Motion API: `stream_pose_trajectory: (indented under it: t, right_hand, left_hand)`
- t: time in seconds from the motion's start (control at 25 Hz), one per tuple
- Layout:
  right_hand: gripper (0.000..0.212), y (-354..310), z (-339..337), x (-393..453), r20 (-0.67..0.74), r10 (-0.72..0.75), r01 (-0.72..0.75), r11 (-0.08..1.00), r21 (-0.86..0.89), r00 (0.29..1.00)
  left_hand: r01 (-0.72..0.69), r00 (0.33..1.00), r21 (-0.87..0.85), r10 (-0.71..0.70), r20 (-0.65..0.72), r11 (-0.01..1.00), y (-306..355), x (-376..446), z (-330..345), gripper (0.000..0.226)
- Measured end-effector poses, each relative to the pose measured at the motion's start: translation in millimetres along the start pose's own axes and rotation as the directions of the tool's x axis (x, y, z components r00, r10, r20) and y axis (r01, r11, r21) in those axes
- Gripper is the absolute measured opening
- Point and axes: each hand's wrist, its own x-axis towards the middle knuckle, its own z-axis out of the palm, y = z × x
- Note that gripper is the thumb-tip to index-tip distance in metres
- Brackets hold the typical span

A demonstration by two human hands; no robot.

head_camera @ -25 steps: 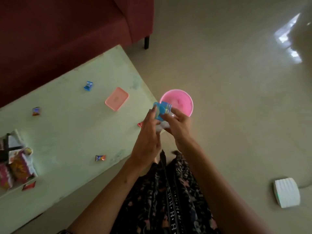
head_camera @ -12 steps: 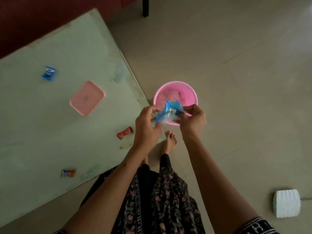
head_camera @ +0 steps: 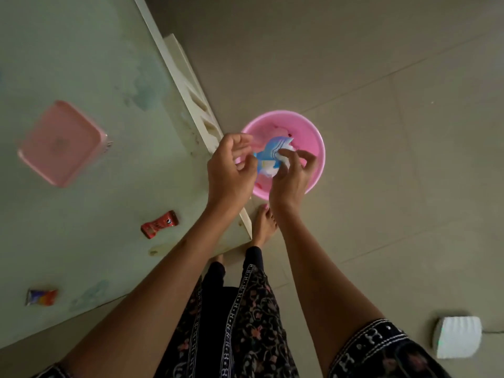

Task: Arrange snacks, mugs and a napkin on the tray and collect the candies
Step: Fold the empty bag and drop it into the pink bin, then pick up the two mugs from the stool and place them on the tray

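So compared with half a second back, the view has tipped further down and in: the sofa and the blue candy at the far end of the bench point(head_camera: 81, 64) are out of sight now, and the bowl point(head_camera: 313, 137) sits more in the middle. The hands have shifted too, now right over the bowl instead of at its near rim.

Going left to right: the pink lid point(head_camera: 61, 143) lies flat on the pale green bench, a smooth plastic square with rounded corners, a bit blurred. Nearer the front edge is an orange candy point(head_camera: 42, 297), flat crinkly foil. Further right is a red candy point(head_camera: 159, 224), bow-tie shaped with pinched ends, glossy.

Then the left hand point(head_camera: 230, 170), fingers curled loosely, its fingertips at the left end of the wrapper point(head_camera: 272, 155); can't quite tell how firmly it grips. The wrapper is blue and white, crumpled thin plastic, held above the bowl. The right hand point(head_camera: 293, 175) pinches its right end between thumb and fingers.

The bowl is round, smooth pink plastic, on the tiled floor just beside the bench corner. Far right on the floor is a white ribbed block point(head_camera: 456, 336).
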Motion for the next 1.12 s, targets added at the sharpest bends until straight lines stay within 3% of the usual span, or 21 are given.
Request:
stream_pose_trajectory:
  t: [0.08, 0.16, 0.2, 0.24, 0.32, 0.44, 0.6, 0.84, 1.12]
  right_hand:
    - [0.05, 12, 10, 13, 0.245, 0.005, 0.034, 0.988, -0.152, 0.969]
    - [0.076, 23, 12, 25, 0.556, 0.2, 0.093, 0.886, -0.454, 0.806]
    - [0.083, 24, 11, 29, 0.625, 0.277, 0.135, 0.838, -0.529, 0.73]
    - [0.084, 24, 10, 31, 0.656, 0.283, 0.159, 0.833, -0.529, 0.699]
    - [0.074, 13, 7, 29, 0.632, 0.191, 0.099, 0.914, -0.394, 0.751]
    - [0.049, -19, -2, 13, 0.432, 0.14, -0.041, 0.972, -0.231, 0.891]
    - [0.034, -65, -17, -15, 0.345, 0.173, -0.166, 0.985, -0.052, 0.922]
    - [0.035, -147, -51, -100, 0.256, 0.017, -0.037, 0.997, 0.072, 0.967]
    - [0.037, -225, -92, -202, 0.215, -0.191, 0.16, 0.975, 0.152, 0.958]
  left_hand:
    - [-0.003, 1.0, -0.004, 0.003, 0.029, 1.0, -5, 6, 3, 0.025]
    - [-0.006, 0.998, 0.012, 0.005, 0.06, 1.0, -7, 9, 1, 0.023]
    - [-0.005, 0.998, 0.013, 0.004, 0.07, 1.0, -6, 10, 0, 0.023]
    - [-0.002, 0.997, 0.002, 0.002, 0.075, 1.0, -6, 10, -1, 0.023]
    - [0.0, 0.998, -0.036, 0.002, 0.059, 0.999, -2, 8, -7, 0.023]
    - [-0.003, 1.0, -0.074, 0.002, -0.009, 0.997, 6, 3, -20, 0.021]
    - [-0.01, 0.996, -0.098, 0.0, -0.094, 0.995, 25, -10, -47, 0.018]
    - [-0.045, 0.987, -0.007, 0.044, -0.157, 0.999, 65, -58, -107, 0.027]
    - [-0.116, 0.969, 0.059, 0.126, -0.212, 0.991, 97, -141, -201, 0.034]
